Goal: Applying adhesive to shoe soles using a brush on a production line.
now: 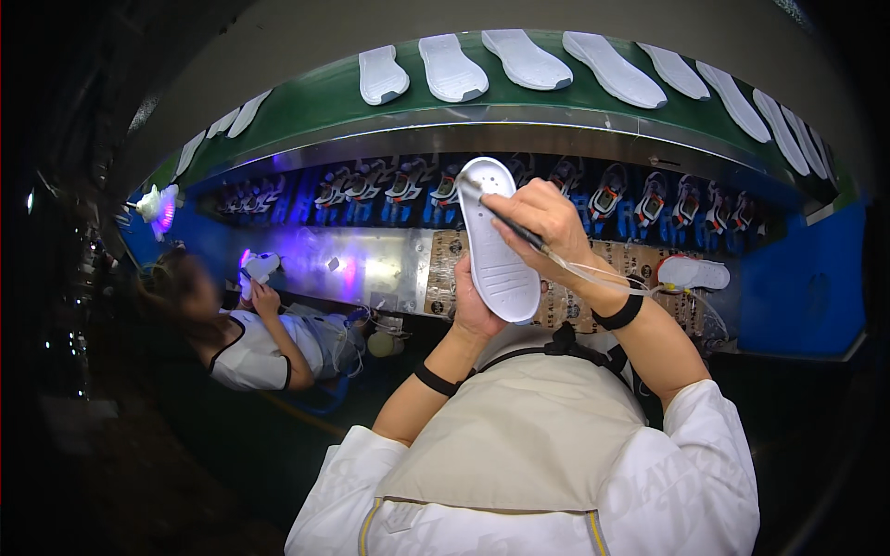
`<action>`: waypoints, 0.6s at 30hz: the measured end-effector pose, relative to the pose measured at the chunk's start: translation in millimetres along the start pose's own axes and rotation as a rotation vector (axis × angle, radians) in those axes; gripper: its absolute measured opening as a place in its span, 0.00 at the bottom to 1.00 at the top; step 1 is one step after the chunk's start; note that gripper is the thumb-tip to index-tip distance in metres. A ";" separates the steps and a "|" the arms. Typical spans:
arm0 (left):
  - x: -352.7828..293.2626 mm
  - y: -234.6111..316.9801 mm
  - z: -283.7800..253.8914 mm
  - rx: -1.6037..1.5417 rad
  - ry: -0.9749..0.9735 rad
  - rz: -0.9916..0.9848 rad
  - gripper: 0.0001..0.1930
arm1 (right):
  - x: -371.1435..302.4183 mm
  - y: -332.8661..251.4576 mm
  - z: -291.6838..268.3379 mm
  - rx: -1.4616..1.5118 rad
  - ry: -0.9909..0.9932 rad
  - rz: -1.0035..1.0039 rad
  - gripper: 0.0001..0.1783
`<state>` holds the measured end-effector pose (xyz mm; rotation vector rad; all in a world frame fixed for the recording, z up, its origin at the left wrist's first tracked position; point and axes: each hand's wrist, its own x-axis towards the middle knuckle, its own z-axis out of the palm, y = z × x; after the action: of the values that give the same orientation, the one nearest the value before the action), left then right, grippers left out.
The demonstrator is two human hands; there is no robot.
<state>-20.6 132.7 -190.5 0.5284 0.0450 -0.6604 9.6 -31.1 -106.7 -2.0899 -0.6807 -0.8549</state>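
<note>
My left hand [475, 301] is wrapped around the lower left edge of a white shoe sole [503, 273], holding it up with its inner side facing me. Small round holes show near the sole's far end, and ridged lines cross its near end. In my right hand [549, 225] is a dark-handled brush [519, 232] with thin clear tubing [607, 275] running back along the wrist. The brush's tip meets the far end of the sole, near its left rim. Most of my left fingers are hidden behind the sole.
Above, several white soles [612, 72] lie along a green belt [445, 113]. Several shoe uppers [607, 190] line a lower rack. Another sole [695, 273] rests right on the cardboard-covered bench [445, 269]. At left, a seated co-worker [269, 343] holds a shoe [260, 267] under purple light.
</note>
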 end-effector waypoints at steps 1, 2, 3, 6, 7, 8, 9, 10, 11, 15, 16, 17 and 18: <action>0.1 2.4 1.0 -0.049 0.005 0.015 0.36 | -2.4 2.8 4.9 0.159 -0.045 0.002 0.16; 0.3 4.8 0.9 -0.098 0.010 0.030 0.36 | -2.7 4.1 3.5 0.159 -0.039 0.004 0.16; -0.4 8.7 -3.5 -0.099 -0.076 0.037 0.36 | -2.4 4.5 0.8 0.342 -0.083 0.089 0.15; -3.4 10.6 -4.0 -0.135 -0.188 0.015 0.37 | -4.5 -0.3 -0.5 0.321 0.041 0.346 0.15; -4.6 12.4 -0.3 -0.117 -0.283 0.017 0.36 | -6.5 1.8 0.0 0.173 0.033 0.227 0.16; -4.2 11.9 -2.3 -0.112 -0.282 0.017 0.36 | -7.5 3.0 -0.7 0.024 0.026 0.109 0.17; -3.3 12.2 -4.7 -0.197 -0.139 0.044 0.35 | -8.4 -0.8 2.2 0.025 -0.061 0.018 0.18; -3.2 13.4 -6.0 -0.279 0.006 0.070 0.35 | -9.3 -6.7 4.9 0.025 -0.148 -0.072 0.20; -4.6 14.6 -6.3 -0.229 0.035 0.118 0.33 | -7.4 -11.3 2.8 0.180 -0.265 -0.080 0.20; -3.8 21.8 -18.8 -0.225 -0.102 0.121 0.34 | -11.1 -18.6 6.7 0.298 -0.160 0.046 0.20; -3.5 22.7 -15.8 -0.236 -0.098 0.124 0.34 | -11.2 -20.3 7.7 0.139 -0.124 0.031 0.19; -0.9 21.3 -17.6 -0.254 -0.063 0.162 0.34 | -11.1 -21.4 9.0 -0.021 -0.089 0.015 0.19; -0.9 22.7 -13.4 -0.251 -0.064 0.158 0.34 | -10.9 -21.0 12.4 -0.018 -0.144 -0.107 0.19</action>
<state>-6.1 154.7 -191.7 0.2654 0.0255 -0.5081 -7.6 -11.3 -111.5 -2.1625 -0.8708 -0.7754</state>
